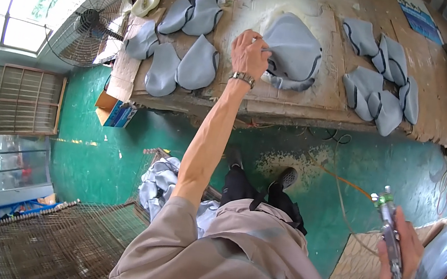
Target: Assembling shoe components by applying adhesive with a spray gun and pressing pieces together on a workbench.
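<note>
On the workbench, my left hand (250, 55) reaches to the left edge of a grey fabric piece (293, 45) with dark trim, shaped like a shoe upper. Its fingers are closed at that edge, pinching it. The piece lies on a whitish, crusted patch of the bench, with a folded part under its near side. Off to the right and low, away from the bench, my right hand (406, 253) is wrapped round a metal spray gun (390, 241) with green fittings. An orange hose (349, 183) runs up to the gun's end.
Similar grey pieces lie in groups on the cardboard-covered bench (323, 109), left (196, 64) and right (385, 110). A wire-caged fan (87, 19) stands at the left. Grey fabric (160, 182) is heaped beside me, near a mesh rack (58, 242). Hoses cross the green floor (189, 134).
</note>
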Action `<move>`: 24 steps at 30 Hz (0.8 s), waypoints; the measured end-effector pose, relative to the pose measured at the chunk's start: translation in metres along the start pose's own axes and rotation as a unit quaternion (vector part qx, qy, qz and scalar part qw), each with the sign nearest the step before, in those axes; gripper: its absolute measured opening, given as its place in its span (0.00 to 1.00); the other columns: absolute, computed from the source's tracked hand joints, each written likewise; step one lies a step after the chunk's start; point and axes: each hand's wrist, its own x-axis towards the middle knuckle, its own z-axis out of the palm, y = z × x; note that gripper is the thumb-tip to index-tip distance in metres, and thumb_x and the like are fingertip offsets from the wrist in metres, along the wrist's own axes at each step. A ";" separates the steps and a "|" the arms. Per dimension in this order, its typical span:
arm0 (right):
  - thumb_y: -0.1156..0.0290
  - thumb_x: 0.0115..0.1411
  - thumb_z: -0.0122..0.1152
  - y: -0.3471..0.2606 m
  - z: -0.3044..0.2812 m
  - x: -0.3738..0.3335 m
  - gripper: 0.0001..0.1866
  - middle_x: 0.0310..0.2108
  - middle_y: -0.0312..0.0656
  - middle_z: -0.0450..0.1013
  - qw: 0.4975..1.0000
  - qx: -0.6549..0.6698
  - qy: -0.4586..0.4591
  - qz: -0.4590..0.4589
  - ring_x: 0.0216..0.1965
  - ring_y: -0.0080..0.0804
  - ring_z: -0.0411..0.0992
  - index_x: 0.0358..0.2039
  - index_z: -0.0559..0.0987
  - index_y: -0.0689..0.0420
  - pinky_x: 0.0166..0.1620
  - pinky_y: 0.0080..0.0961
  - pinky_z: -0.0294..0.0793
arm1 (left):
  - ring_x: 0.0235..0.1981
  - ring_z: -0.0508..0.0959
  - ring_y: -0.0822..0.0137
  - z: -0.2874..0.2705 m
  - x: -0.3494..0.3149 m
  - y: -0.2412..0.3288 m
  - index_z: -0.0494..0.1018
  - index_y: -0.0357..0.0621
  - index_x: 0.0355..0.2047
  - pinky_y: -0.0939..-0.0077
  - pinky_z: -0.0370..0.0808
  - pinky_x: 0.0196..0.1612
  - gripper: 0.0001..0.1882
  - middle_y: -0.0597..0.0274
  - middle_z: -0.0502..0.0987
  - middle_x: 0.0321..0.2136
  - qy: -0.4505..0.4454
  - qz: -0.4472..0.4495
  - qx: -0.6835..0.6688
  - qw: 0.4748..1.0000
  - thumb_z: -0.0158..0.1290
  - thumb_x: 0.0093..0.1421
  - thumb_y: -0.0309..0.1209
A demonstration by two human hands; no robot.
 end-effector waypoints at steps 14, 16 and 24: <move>0.75 0.57 0.72 -0.104 0.194 0.102 0.42 0.49 0.56 0.74 0.995 0.064 -0.056 -0.047 0.46 0.57 0.74 0.70 0.63 0.61 0.50 0.41 0.73 | 0.42 0.78 0.52 -0.312 -0.084 -0.134 0.79 0.41 0.33 0.58 0.74 0.47 0.12 0.57 0.77 0.35 -0.178 -0.143 0.004 0.974 0.67 0.47 0.27; 0.75 0.57 0.71 -0.126 0.216 0.128 0.42 0.49 0.56 0.73 0.996 0.059 -0.043 -0.047 0.46 0.57 0.74 0.70 0.62 0.61 0.50 0.42 0.73 | 0.42 0.78 0.52 -0.342 -0.106 -0.164 0.79 0.41 0.33 0.58 0.74 0.46 0.13 0.58 0.77 0.35 -0.202 -0.175 0.027 0.963 0.67 0.47 0.27; 0.69 0.57 0.69 -0.171 0.313 0.305 0.41 0.56 0.63 0.72 0.994 0.054 -0.047 -0.087 0.55 0.61 0.73 0.68 0.62 0.69 0.59 0.41 0.71 | 0.45 0.78 0.52 -0.429 -0.213 -0.257 0.79 0.43 0.32 0.58 0.74 0.48 0.13 0.59 0.78 0.38 -0.235 -0.347 0.155 0.895 0.68 0.46 0.29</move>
